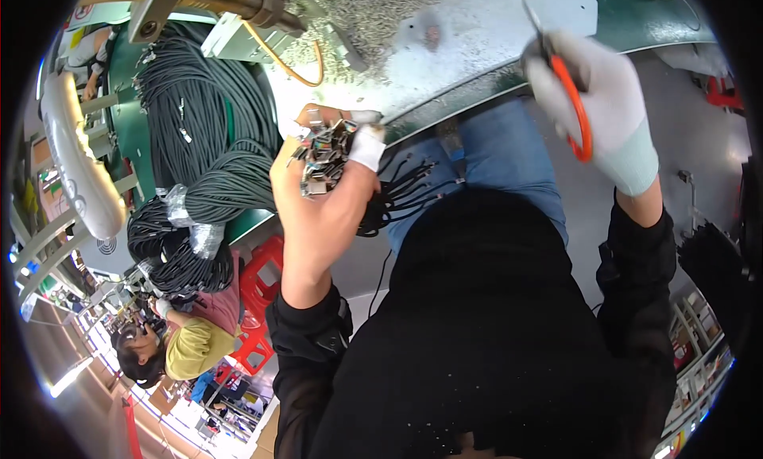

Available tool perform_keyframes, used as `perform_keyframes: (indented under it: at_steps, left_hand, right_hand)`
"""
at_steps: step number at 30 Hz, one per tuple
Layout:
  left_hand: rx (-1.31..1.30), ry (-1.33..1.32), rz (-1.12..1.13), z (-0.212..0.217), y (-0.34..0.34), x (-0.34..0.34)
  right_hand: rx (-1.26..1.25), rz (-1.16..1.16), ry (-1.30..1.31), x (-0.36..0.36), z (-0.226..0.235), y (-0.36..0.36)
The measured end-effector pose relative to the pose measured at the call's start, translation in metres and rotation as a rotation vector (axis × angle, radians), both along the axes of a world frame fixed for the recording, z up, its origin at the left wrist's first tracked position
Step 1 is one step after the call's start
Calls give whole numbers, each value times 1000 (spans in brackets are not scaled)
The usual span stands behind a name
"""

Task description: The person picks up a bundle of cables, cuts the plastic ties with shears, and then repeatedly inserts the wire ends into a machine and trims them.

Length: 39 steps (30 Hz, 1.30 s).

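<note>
My left hand (314, 213), with white covers on some fingertips, is closed around a bunch of cable ends with small metal connectors (324, 155). The black cables (397, 201) of this bunch hang below the hand, over my lap. Up on the right, my right hand (616, 101) wears a white glove and grips orange-handled scissors (572, 101). Their metal tip points up and to the left, apart from the connectors; whether the blades are spread I cannot make out.
Large coils of black cable (203, 101) lie on the green table (123, 133) at left. Small pale clippings (358, 22) cover part of a white board (493, 34), beside a metal machine arm (238, 6). Red stools (258, 276) and another person (191, 344) are at lower left.
</note>
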State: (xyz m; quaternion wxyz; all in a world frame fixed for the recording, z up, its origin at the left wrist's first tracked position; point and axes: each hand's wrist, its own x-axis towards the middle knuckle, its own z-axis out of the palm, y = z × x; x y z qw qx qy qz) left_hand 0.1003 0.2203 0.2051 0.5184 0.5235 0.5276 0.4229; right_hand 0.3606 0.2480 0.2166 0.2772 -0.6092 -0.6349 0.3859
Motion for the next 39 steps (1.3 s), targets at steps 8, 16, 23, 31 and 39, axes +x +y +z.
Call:
perform_keyframes:
  at_steps: [8, 16, 23, 31, 39]
  left_hand:
    - [23, 31, 38, 11, -13, 7]
    - [35, 140, 0, 19, -25, 21]
    - [95, 381, -223, 9, -20, 43]
    - [148, 367, -286, 11, -17, 50]
    - [264, 255, -82, 13, -28, 22]
  right_hand:
    - [260, 139, -75, 6, -137, -49]
    - [453, 494, -276, -28, -259, -5]
    - [323, 451, -69, 13, -120, -38]
    - [-321, 157, 473, 6, -6, -43]
    - [-442, 271, 657, -26, 6, -16]
